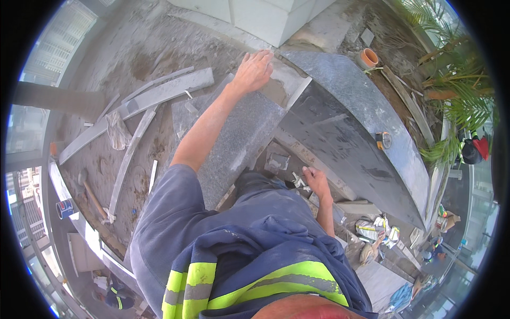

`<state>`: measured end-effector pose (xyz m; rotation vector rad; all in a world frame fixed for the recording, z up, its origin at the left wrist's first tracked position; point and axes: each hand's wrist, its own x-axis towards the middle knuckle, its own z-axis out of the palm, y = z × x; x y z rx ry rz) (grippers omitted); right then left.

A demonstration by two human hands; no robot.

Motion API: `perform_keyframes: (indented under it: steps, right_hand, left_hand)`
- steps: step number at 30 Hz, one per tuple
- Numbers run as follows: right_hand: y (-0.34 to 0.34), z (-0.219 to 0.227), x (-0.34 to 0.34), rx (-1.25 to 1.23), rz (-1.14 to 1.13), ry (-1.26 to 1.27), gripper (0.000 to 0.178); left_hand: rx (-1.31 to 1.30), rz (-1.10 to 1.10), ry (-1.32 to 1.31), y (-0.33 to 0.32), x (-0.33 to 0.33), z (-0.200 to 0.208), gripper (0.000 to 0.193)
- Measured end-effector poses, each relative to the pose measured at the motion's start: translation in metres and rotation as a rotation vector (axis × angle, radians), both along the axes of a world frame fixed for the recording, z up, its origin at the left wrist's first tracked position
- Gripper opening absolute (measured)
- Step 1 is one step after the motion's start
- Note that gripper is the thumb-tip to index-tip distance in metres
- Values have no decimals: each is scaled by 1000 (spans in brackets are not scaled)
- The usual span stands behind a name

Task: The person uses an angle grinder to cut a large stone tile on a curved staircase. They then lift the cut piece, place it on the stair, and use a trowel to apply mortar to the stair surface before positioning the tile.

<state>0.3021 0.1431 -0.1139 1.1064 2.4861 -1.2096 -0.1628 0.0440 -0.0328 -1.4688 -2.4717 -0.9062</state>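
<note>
My left hand [254, 70] is stretched forward, fingers extended and palm down, by the far edge of a grey stone slab [234, 130] near the corner of a white wall [255, 18]. No object shows in it. On the right, my right hand [317, 182] is lower, above a gap between the stonework. Its fingers are curled in, and whatever they may hold is hidden. Small white strips [299, 182] lie just beside it. Further right stands a dark stone panel [340, 143] topped by a curved grey stone ledge [345, 80], with a yellow-and-black tape measure [382, 141] on it.
Long stone strips [138, 98] and a mallet [93, 194] lie on the dirt at left. An orange pipe end [367, 58] and palm fronds [467, 109] are beyond the ledge. Rubble, bags [372, 229] and planks fill the lower right. A co-worker [438, 252] is at far right.
</note>
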Motion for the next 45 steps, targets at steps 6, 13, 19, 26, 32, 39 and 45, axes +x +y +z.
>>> perform_keyframes:
  steps: [6, 13, 19, 26, 32, 39, 45]
  right_hand:
    - [-7, -6, 37, -2, -37, -101, 39]
    - [-12, -9, 58, -70, -139, -154, 38]
    - [-27, -37, 73, -103, -40, -212, 37]
    - [-3, -39, 53, -134, -280, -79, 34]
    - [7, -37, 119, 161, -236, -92, 26]
    - [-54, -45, 220, 21, -720, 82, 16]
    - [-49, -54, 323, 112, -959, 150, 26]
  left_hand:
    - [-473, -217, 45, 37, -69, -6, 51]
    - [-709, 874, 40, -64, -189, -5, 72]
    - [-448, 111, 106, -40, -147, 1, 66]
    - [-574, 402, 187, 1, -176, 3, 55]
    - [-364, 182, 529, -50, -215, -12, 47]
    - [-62, -448, -142, 8, 77, 89, 26]
    - [-282, -824, -584, 50, 332, 44, 26]
